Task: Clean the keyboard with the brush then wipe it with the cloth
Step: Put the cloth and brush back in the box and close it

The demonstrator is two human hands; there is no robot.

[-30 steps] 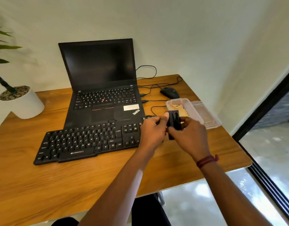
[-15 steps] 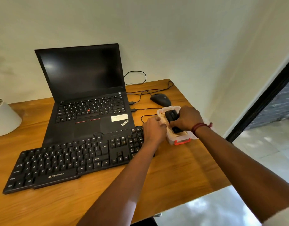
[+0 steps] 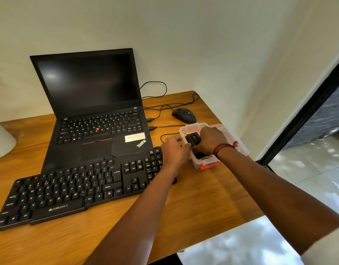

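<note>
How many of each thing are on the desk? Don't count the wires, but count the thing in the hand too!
Laptop: 1
Keyboard: 1
Mouse: 1
Plastic box: 1
White pot: 1
Small black tool, held by the right hand over the box: 1
Total: 6

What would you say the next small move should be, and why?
Probably lower the black brush into the clear box and let go: the right hand grips it just over the open box, with the left hand at the rim.
</note>
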